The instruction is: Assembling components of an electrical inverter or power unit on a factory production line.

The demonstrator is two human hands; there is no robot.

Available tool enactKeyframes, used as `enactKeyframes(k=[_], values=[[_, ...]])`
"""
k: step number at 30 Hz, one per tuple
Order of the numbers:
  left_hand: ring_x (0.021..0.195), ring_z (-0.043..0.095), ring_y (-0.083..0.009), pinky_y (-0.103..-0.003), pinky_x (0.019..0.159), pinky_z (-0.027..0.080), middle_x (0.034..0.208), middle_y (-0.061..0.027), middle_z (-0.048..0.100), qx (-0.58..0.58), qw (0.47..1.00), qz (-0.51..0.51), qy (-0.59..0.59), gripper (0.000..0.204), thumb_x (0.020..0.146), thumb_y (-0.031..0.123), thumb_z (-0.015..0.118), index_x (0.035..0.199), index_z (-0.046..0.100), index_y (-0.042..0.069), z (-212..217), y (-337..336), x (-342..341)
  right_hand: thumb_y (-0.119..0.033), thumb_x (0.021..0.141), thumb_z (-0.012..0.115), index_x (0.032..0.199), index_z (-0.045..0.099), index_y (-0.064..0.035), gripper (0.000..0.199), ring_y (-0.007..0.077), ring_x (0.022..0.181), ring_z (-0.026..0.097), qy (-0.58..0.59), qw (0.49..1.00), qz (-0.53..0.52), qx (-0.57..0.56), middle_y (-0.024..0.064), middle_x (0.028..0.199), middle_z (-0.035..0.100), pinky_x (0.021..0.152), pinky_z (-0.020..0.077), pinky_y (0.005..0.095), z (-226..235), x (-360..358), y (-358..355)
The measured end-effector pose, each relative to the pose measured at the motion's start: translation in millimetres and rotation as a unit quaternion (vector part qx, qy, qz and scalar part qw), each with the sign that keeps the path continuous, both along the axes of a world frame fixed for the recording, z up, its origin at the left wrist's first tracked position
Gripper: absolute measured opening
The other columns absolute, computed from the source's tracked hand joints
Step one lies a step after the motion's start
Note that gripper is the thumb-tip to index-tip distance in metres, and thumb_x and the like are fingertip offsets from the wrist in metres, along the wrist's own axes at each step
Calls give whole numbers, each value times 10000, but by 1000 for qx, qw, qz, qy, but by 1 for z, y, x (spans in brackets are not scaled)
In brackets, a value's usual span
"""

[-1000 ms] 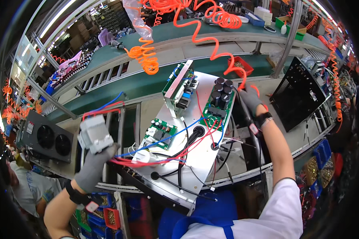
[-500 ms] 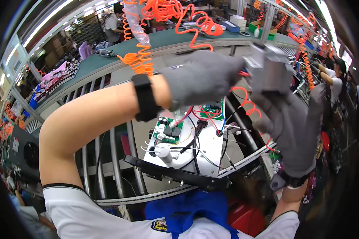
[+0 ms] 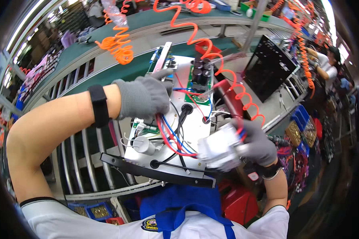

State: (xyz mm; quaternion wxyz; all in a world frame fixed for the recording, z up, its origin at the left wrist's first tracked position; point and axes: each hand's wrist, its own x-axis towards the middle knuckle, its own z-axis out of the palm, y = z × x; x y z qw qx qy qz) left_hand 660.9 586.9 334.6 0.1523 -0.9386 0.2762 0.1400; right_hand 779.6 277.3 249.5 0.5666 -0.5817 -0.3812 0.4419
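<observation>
A white metal chassis with circuit boards, black cables and a black front strip lies before me on the roller line. At its right front, my right hand, gray-gloved, grips a silvery block-shaped transformer, blurred by motion. Red and blue wires loop from it across the chassis to my left hand. That hand, also gray-gloved, is curled over the chassis's left part with the wires under its fingers; its index finger points out. A white cylindrical capacitor stands near the chassis's front left corner.
Orange coiled hoses hang over the chassis. A long red object is beside its right edge. A black panel leans farther right, near parts bins. Metal rollers run to the left. Another person works at far right.
My right hand has brought the transformer down and left to the chassis's right front. My left hand has drawn back leftward over the chassis; wires now stretch between both hands. The view has shifted.
</observation>
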Motion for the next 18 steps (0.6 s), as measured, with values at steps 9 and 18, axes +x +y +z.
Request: enactKeyframes(k=[9,18], values=[[1065,594,-315,-442,952,437,1089,-93,659,-182,935,300,-45,413,792,166,684,1200,644,117,2,28,-105,-377,818,737,1392,574,-83,666,323,931,719,-241,925,267,-119,198,990,722,853,547,390,6,-29,77],[999,639,-316,-389,898,486,1089,-140,664,-341,747,464,-333,322,827,124,672,1139,659,46,-17,-11,-301,-341,885,674,1317,615,-85,505,289,809,691,-389,872,262,-138,185,869,686,762,529,378,50,-72,77]])
